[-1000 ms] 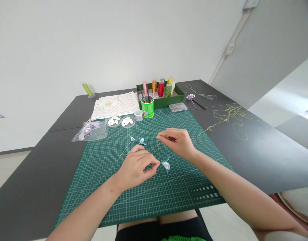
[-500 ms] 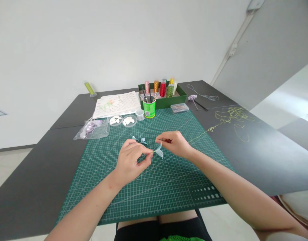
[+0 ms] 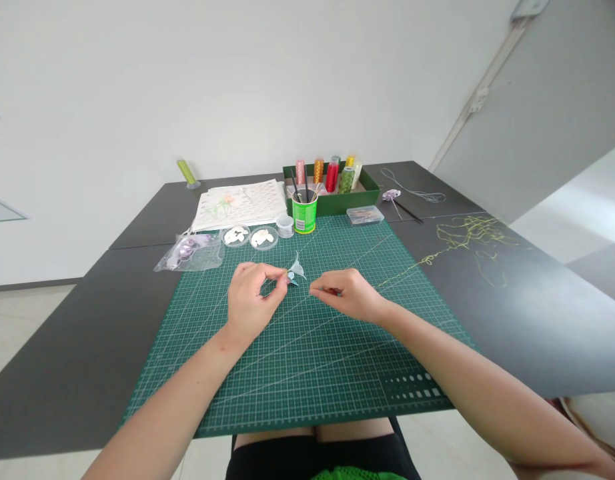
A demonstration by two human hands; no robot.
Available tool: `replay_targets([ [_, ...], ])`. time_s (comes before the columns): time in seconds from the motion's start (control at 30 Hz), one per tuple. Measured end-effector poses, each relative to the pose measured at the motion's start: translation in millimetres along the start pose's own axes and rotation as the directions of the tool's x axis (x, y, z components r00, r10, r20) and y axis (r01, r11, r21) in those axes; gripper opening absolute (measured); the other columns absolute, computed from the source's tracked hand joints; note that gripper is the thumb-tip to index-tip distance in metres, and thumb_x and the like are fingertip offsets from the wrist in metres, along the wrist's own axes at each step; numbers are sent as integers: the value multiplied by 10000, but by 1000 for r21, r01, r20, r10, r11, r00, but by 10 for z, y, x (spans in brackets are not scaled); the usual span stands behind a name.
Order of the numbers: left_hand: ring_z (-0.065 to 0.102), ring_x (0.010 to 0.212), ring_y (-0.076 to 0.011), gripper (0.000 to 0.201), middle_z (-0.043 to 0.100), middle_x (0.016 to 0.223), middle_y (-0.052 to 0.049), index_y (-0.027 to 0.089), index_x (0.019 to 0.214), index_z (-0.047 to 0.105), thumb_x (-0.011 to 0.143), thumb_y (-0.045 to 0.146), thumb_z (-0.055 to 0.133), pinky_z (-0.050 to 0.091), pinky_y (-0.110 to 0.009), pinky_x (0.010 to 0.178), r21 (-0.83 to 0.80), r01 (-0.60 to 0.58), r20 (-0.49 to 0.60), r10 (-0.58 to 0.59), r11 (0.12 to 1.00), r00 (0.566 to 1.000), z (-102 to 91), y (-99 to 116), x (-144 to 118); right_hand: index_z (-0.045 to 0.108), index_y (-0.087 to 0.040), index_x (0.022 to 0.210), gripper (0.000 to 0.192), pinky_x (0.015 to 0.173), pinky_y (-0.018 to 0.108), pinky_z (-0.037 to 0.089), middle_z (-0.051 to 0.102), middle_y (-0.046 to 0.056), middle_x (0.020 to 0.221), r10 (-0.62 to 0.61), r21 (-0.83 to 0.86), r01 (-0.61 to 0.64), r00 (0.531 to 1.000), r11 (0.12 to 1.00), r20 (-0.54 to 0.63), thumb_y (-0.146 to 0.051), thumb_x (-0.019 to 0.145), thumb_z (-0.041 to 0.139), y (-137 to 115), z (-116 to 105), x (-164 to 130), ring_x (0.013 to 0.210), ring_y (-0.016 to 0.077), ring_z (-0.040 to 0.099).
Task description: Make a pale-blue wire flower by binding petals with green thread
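My left hand (image 3: 255,293) is closed in a pinch, with thumb and forefinger on the thin stem end of a small pale-blue fabric flower (image 3: 297,268). Its petals point up and to the right, above the cutting mat. Just beneath it shows another small blue piece (image 3: 291,279), partly covered by my fingertips. To the right, apart from the flower, my right hand (image 3: 345,292) is closed with thumb and fingertips pressed together. A yellow-green thread (image 3: 405,272) runs from behind this hand to a loose tangle on the right; its end at my fingertips is too fine to see.
On the green cutting mat (image 3: 267,373) stand a green can (image 3: 305,217) of tools, dishes of white pieces (image 3: 263,238) and a clear case (image 3: 365,215). Behind are a box (image 3: 337,202) of thread spools and paper sheets (image 3: 237,207). A plastic bag (image 3: 200,257) lies left, tangled thread (image 3: 470,233) right.
My left hand has moved up and left with the flower, whose petals now point more upward. My right hand has come slightly lower, leaving a gap between it and the petals.
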State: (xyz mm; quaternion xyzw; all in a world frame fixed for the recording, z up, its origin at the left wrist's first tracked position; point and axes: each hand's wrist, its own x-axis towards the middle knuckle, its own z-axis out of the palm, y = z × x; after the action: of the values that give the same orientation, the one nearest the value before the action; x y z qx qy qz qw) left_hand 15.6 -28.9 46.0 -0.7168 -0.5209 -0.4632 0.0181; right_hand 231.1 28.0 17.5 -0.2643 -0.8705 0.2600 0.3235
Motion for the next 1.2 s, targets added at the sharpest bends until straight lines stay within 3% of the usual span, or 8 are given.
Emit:
replay_targets([
  [0.2, 674, 761, -166, 133, 752, 752, 44, 234, 791, 662, 883, 145, 624, 493, -316, 831, 49, 18, -8, -17, 999, 1000, 38, -57, 7, 711, -165, 785, 241, 605, 218, 419, 641, 8, 667, -68, -14, 69, 995, 997, 77, -208, 975, 569, -29, 14, -9, 617, 114, 571],
  [0.77, 680, 748, -174, 89, 741, 735, 47, 235, 818, 661, 884, 179, 642, 485, -324, 823, 80, 57, 38, -61, 995, 997, 136, -115, 0, 739, -143, 852, 208, 563, 211, 420, 599, -3, 634, -186, 48, 184, 982, 982, 39, -209, 980, 589, -165, -43, -60, 560, 92, 510],
  [0.97, 677, 752, -175, 84, 738, 765, 42, 237, 837, 660, 883, 169, 641, 465, -340, 833, 87, 60, 175, -75, 994, 982, 182, -141, -13, 730, -139, 849, 199, 546, 204, 418, 640, 8, 653, -219, 68, 224, 973, 972, -75, -208, 978, 595, -238, -104, -52, 559, 85, 512],
  [1.2, 662, 703, -145, 83, 708, 740, 62, 222, 828, 624, 885, 162, 632, 431, -348, 839, -30, 28, 389, -14, 999, 921, 288, -80, -86, 722, -149, 826, 192, 515, 206, 380, 566, -25, 584, -140, -16, 140, 955, 990, -261, -227, 962, 612, -257, -214, -44, 511, 71, 452],
])
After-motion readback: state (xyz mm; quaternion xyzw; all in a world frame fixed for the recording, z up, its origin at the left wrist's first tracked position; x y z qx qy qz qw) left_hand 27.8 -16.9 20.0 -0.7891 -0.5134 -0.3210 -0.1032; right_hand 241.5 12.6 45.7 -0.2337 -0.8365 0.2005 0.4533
